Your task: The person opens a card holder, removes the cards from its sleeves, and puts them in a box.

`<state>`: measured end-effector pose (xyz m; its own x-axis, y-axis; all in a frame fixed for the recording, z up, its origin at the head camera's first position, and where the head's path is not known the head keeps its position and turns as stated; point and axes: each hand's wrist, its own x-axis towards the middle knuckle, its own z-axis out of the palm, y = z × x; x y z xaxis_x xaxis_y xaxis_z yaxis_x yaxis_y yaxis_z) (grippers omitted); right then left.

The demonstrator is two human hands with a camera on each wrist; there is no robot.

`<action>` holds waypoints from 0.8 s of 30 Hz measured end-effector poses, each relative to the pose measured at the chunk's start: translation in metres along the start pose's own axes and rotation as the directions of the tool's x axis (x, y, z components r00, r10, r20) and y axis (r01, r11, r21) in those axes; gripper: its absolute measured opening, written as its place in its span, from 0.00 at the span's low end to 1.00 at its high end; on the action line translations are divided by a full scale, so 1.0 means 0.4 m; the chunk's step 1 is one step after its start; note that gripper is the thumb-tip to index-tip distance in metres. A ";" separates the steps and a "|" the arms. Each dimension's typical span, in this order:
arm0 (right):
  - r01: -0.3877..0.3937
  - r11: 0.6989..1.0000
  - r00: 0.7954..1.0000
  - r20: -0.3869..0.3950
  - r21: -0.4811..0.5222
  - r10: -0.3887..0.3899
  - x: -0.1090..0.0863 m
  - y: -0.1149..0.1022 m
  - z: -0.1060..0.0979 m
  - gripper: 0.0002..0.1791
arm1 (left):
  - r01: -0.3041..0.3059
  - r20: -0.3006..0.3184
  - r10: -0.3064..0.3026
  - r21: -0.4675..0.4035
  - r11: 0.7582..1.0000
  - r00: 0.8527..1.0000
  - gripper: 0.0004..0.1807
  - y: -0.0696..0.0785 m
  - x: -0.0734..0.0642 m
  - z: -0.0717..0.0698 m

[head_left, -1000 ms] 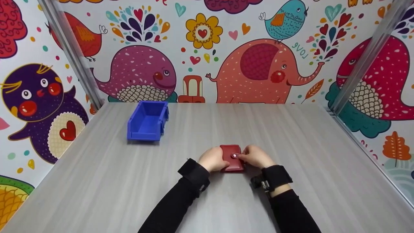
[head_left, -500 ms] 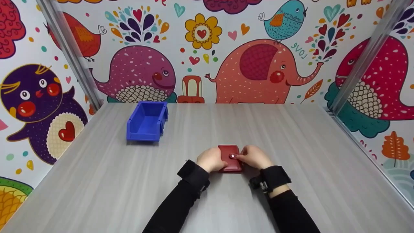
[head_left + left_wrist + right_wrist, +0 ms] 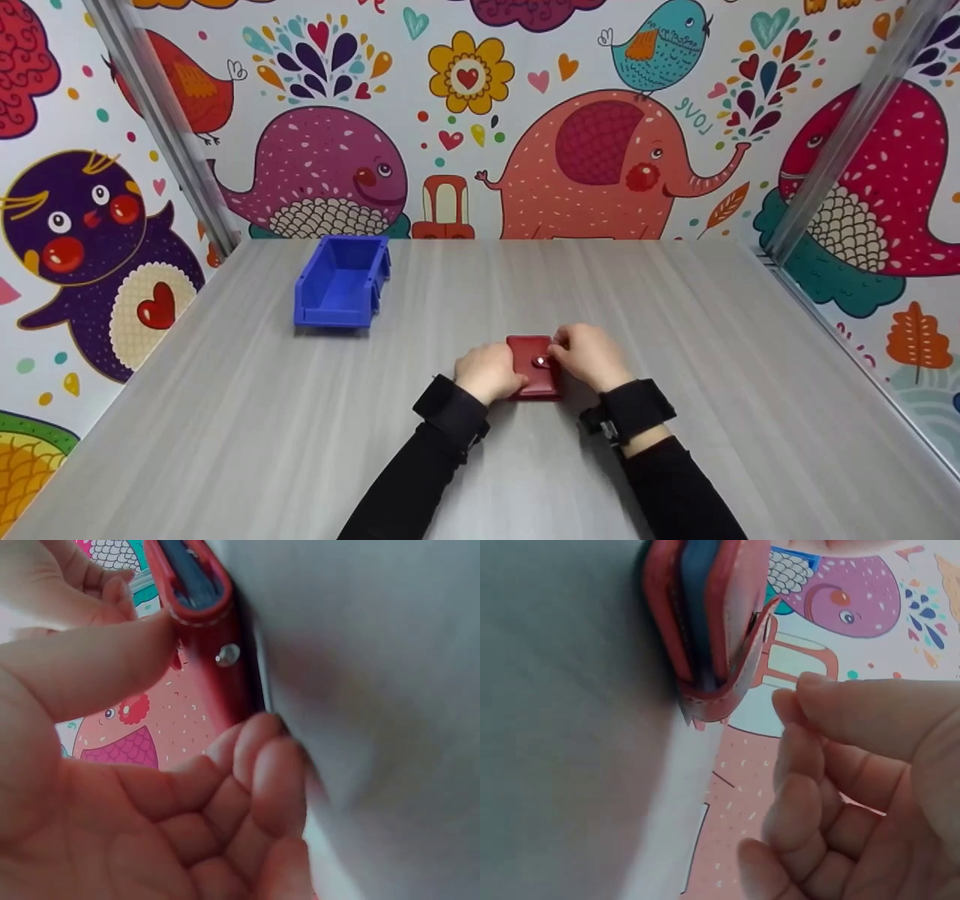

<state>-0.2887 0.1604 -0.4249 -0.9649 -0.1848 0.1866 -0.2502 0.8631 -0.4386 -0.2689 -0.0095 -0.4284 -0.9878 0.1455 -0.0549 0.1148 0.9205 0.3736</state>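
A small red leather wallet (image 3: 537,384) lies on the table between the two hands, with a snap strap (image 3: 541,361) across its right edge. My left hand (image 3: 484,370) grips the wallet's left side, the thumb on the top cover and the other fingers at the lower edge. In the left wrist view a metal stud (image 3: 228,655) shows on the wallet. My right hand (image 3: 592,355) is beside the right edge; in the right wrist view its loosely bent fingers are apart from the wallet and hold nothing. There the strap (image 3: 731,694) curves round the edge, its tip slightly raised.
A blue plastic bin (image 3: 336,300) stands at the back left of the pale wood-grain table (image 3: 225,420). Walls with cartoon animals and metal posts (image 3: 161,127) enclose the table's back and sides. Both wrists wear black straps.
My right hand has let go of the snap strap and shifted slightly up and away from it. My left hand keeps its grip on the wallet, which stays almost in place.
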 end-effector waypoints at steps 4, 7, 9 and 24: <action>0.046 0.996 0.999 -0.015 -0.082 -0.048 0.003 -0.018 -0.002 0.06 | 0.015 -0.012 -0.015 0.016 1.000 1.000 0.20 0.002 -0.003 0.000; 0.072 0.988 0.997 -0.025 -0.140 -0.076 0.003 -0.030 -0.003 0.08 | 0.016 -0.012 -0.016 0.016 1.000 1.000 0.20 0.002 -0.004 0.001; 0.080 0.981 0.996 -0.029 -0.174 -0.087 0.003 -0.036 -0.002 0.09 | 0.016 -0.011 -0.015 0.022 1.000 1.000 0.19 0.002 -0.004 0.002; 0.117 0.933 0.982 -0.101 -0.341 -0.160 -0.016 -0.057 0.031 0.19 | 0.007 -0.023 -0.006 0.055 0.998 1.000 0.16 0.002 -0.003 0.003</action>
<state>-0.2776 0.1360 -0.4271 -0.8996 -0.2718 0.3419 -0.3185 0.9439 -0.0877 -0.2677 -0.0085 -0.4292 -0.9906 0.1320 -0.0362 0.1136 0.9402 0.3212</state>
